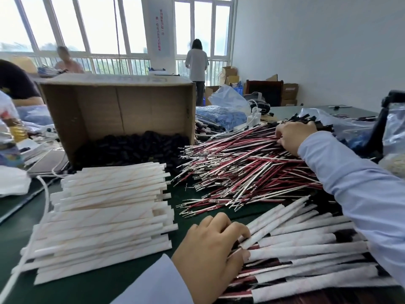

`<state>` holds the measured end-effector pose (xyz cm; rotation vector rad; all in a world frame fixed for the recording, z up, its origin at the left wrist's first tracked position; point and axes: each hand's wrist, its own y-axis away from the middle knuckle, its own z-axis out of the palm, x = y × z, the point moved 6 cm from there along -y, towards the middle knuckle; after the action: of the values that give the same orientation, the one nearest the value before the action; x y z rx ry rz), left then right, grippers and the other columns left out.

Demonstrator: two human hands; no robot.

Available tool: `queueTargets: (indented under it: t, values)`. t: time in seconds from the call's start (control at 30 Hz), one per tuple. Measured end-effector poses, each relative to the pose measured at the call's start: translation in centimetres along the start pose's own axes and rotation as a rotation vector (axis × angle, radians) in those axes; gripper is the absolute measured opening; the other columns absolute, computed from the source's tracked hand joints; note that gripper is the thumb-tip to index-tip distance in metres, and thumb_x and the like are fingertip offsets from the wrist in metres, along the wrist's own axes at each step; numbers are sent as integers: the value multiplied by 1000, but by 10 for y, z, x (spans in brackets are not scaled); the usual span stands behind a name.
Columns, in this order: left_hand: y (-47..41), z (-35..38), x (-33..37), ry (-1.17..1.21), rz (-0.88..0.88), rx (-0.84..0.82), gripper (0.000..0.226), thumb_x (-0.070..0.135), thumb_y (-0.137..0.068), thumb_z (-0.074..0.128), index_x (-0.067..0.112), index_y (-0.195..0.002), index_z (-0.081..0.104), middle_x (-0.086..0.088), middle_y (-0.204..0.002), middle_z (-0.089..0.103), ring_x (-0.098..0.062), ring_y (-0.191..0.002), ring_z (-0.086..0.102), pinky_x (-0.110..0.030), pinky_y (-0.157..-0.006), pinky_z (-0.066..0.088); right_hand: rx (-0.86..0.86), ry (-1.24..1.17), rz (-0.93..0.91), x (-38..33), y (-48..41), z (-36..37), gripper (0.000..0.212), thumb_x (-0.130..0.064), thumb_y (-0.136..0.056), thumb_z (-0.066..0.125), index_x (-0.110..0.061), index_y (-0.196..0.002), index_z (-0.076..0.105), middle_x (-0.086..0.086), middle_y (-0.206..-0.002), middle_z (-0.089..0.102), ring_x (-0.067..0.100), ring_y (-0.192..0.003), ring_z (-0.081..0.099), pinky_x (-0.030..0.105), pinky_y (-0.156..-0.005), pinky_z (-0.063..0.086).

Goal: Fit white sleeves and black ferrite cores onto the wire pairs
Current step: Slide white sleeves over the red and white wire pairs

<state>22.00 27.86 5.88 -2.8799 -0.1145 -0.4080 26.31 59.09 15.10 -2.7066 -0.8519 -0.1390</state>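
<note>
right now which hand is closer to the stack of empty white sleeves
Left. Left hand lies just right of the stack; right hand reaches into the wire pairs beyond.

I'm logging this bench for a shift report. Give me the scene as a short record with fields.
left hand: holds the ends of the sleeved wires, near right
right hand: fingers in the wire pile; grip unclear
sleeves: white, stacked at near left
cores: black, heaped in the box
box: cardboard, on its side, open toward the camera
table: dark green
</note>
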Motion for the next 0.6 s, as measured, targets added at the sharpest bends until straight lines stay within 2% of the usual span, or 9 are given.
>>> queueTargets:
  t: [0.1,0.23,0.3,0.37,0.47,0.53,0.6]
  values:
    - [1,0,1,-33,12,-12,33,56,-96,30,45,-127,34,19,-112,34,-6,-107,34,-30,-96,31,-10,-102,-44,-1,5,-2,13,-21,-95,52,-13,-105,56,11,-116,59,28,-103,55,37,-89,41]
    - [0,-7,0,-56,10,10,36,59,-94,26,46,-127,34,22,-115,33,-2,-111,34,-29,-97,28,23,-248,-71,-8,21,-25,15,-18,-95,52,-10,-105,60,10,-104,63,25,-89,55,30,-76,41]
    - [-3,-18,-2,-37,18,86,35,58,-94,26,46,-126,36,25,-115,33,0,-111,34,-28,-97,30,39,-307,-150,-22,37,-43,15,-25,-94,55,-14,-95,65,0,-88,64,18,-79,54,28,-70,40]
    - [-6,-32,-2,2,36,194,32,52,-96,32,43,-126,40,23,-115,35,-1,-111,35,-30,-96,33,104,-370,-234,-35,60,-70,19,-30,-93,58,-17,-81,67,-10,-68,57,10,-65,52,25,-58,36]
    - [-10,-51,-2,54,50,378,38,42,-92,44,31,-129,46,13,-120,41,-8,-113,41,-34,-94,40,204,-505,-301,-30,102,-110,25,-33,-89,62,-22,-67,66,-12,-46,56,1,-49,51,25,-51,31]
    - [-9,-64,-1,70,59,513,48,40,-88,49,24,-133,45,5,-124,42,-13,-116,41,-36,-97,41,219,-561,-336,-17,135,-119,28,-41,-86,61,-26,-63,65,-17,-45,54,0,-42,47,27,-48,28]
    - [-11,-71,5,52,87,557,57,43,-87,49,22,-139,38,0,-133,39,-18,-124,39,-40,-105,37,218,-561,-397,-14,176,-113,35,-59,-84,55,-31,-65,65,-12,-48,54,4,-41,46,25,-43,36]
